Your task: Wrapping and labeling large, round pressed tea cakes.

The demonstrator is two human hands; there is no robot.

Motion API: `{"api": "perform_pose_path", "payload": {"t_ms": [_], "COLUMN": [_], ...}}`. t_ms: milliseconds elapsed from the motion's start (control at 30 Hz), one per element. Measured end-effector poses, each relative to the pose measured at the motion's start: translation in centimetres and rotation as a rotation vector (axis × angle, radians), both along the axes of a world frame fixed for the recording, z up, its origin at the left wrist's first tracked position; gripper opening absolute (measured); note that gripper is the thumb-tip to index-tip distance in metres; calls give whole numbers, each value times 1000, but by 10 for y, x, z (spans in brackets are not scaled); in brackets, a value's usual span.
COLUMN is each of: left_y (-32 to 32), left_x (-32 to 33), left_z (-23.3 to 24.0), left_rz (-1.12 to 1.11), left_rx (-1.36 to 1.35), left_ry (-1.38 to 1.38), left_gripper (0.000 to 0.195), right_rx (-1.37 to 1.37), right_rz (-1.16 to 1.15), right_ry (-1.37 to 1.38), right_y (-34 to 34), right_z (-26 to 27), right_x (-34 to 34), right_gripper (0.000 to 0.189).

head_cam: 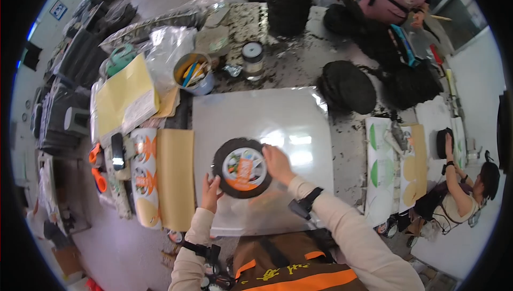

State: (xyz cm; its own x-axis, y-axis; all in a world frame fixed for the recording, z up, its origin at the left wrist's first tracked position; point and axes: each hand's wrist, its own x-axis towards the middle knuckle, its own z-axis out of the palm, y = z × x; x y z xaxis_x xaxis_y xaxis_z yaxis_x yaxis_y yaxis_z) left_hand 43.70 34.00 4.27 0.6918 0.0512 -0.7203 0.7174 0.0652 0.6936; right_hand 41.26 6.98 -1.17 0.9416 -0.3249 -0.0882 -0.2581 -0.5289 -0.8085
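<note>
A round dark disc (221, 160) with a round printed label (243, 170) in orange and white at its centre is between my hands. Its far side is over a pale, shiny work sheet (260, 114); I cannot tell whether it rests there or is slightly raised. My right hand (278, 164) grips the disc's right edge, fingertips at the label's border. At the lower left edge, the thumb and fingers of my left hand (210, 192) hold the rim. The undersides of both grips are hidden.
Left of the sheet lie brown paper (175, 178), printed label sheets (145, 178), a black handheld device (117, 150) and orange-handled scissors (99, 180). Beyond stand a tool bucket (196, 76), a lidded jar (253, 60) and stacked dark discs (348, 86). Two people work nearby, right and far right.
</note>
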Motion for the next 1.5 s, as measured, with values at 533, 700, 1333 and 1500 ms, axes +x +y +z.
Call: {"api": "perform_pose_path", "payload": {"t_ms": [533,700,1333,1500], "left_y": [108,-147,-390,-278], "left_x": [82,119,120,77], "left_z": [12,14,73,103], "left_rz": [-1134,-909,-1035,-730], "left_rx": [612,233,153,-44], "left_ry": [-505,-583,-1083,-751], "left_gripper": [33,34,121,113], "right_rx": [516,-267,1069,407], "right_rz": [-924,-723,-506,-299], "right_ry": [-298,73,-334,-220], "right_y": [-364,-387,-294,-157], "right_z": [72,50,99,190], "right_x": [-23,-2,36,7], "right_gripper": [30,44,58,68]}}
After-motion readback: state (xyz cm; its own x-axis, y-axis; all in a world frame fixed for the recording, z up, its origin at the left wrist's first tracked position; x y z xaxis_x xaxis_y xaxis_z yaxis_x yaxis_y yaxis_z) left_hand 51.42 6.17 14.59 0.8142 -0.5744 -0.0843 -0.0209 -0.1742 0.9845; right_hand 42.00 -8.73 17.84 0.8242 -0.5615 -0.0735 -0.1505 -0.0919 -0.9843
